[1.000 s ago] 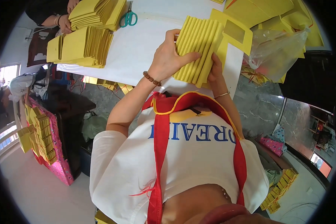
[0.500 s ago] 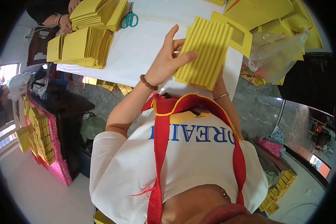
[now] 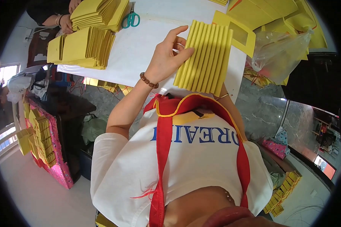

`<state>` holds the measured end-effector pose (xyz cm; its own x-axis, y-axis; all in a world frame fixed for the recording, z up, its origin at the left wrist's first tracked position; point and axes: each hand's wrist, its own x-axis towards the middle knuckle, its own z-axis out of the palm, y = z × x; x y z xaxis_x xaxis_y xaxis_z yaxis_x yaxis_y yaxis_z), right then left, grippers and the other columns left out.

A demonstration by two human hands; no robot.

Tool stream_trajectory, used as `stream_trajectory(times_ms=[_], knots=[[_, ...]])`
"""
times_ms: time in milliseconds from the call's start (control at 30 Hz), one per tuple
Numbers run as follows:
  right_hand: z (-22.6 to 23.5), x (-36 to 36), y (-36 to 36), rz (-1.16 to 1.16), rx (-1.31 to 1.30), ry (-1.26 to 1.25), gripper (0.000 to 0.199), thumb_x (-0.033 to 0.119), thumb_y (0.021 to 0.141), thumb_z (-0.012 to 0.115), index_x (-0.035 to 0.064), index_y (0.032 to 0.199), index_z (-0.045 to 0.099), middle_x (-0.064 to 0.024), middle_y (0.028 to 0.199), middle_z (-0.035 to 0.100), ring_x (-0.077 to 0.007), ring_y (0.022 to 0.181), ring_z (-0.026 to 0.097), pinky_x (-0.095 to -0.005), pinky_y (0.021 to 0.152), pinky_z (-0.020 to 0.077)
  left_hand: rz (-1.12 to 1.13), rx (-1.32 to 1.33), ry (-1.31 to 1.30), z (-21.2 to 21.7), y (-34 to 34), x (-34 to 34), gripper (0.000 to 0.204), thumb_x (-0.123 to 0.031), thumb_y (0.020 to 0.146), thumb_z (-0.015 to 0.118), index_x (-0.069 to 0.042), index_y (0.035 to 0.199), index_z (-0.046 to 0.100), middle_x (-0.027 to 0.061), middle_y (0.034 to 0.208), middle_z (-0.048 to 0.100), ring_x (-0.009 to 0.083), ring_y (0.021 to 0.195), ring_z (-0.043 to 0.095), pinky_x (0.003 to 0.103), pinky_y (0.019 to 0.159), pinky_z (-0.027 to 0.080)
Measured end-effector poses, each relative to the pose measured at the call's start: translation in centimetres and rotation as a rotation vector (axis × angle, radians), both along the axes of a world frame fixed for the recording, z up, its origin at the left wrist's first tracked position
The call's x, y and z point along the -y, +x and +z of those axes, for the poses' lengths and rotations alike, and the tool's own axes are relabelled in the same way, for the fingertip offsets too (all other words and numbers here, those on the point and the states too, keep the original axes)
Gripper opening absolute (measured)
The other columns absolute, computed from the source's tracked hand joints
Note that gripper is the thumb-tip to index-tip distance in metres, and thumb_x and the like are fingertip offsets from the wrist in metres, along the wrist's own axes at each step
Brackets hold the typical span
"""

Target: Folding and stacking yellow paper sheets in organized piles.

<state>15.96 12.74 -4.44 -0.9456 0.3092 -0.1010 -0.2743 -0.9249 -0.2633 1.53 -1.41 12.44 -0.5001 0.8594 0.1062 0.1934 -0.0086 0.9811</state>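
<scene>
A block of yellow folded paper (image 3: 204, 56), ribbed with several parallel rounded folds, is held up over the near right part of the white table (image 3: 151, 41). My left hand (image 3: 166, 56) has its thumb pressed on the block's left edge, with its index finger bent above. My right hand (image 3: 223, 90) is almost wholly behind the block; only the wrist end shows below it, so its fingers are hidden. Behind the block's upper right lies a flat yellow paper piece with a window cut-out (image 3: 246, 41).
Stacks of folded yellow paper (image 3: 81, 47) fill the table's left side, where another person's hand (image 3: 66, 24) rests. Teal-handled scissors (image 3: 131, 19) lie beside them. A clear plastic bag (image 3: 280, 56) and large yellow sheets (image 3: 269, 13) crowd the right corner.
The ribbed block has turned slightly and shifted a little left and down, showing its folds more sharply. My left hand has moved slightly left with it, and my right hand is more hidden.
</scene>
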Motion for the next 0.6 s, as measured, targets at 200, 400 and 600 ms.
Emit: stream_trajectory(times_ms=[200,400,600], knots=[[-1.2,-0.3,0.0,0.02,-0.02,-0.018,0.05,0.033,0.091,0.044,-0.0025,0.127,0.043,-0.0189,0.123,0.052,-0.0299,0.109,0.055,-0.0434,0.093,0.0461,0.03,-0.133,-0.02,0.1,0.1,0.3,0.049,-0.01,0.085,0.058,-0.006,0.131,0.041,0.0042,0.088,0.059,0.0074,0.072,0.055,0.021,0.061,0.046],[-1.2,-0.5,-1.2,0.053,-0.041,-0.054,0.049,0.032,0.092,0.042,-0.003,0.126,0.044,-0.0192,0.122,0.053,-0.0303,0.108,0.056,-0.0437,0.093,0.0461,0.087,-0.207,-0.057,0.3,0.4,0.0,0.051,-0.015,0.082,0.061,-0.007,0.129,0.042,0.0079,0.09,0.061,0.0108,0.074,0.058,0.024,0.062,0.049],[1.0,0.2,-1.3,0.014,0.098,0.067,0.059,0.039,0.087,0.051,0.0001,0.13,0.04,-0.0185,0.126,0.05,-0.031,0.112,0.053,-0.0448,0.097,0.0432,0.117,-0.285,-0.1,0.0,0.4,0.0,0.056,-0.021,0.079,0.065,-0.006,0.128,0.041,0.0118,0.093,0.063,0.0156,0.076,0.061,0.027,0.062,0.05]])
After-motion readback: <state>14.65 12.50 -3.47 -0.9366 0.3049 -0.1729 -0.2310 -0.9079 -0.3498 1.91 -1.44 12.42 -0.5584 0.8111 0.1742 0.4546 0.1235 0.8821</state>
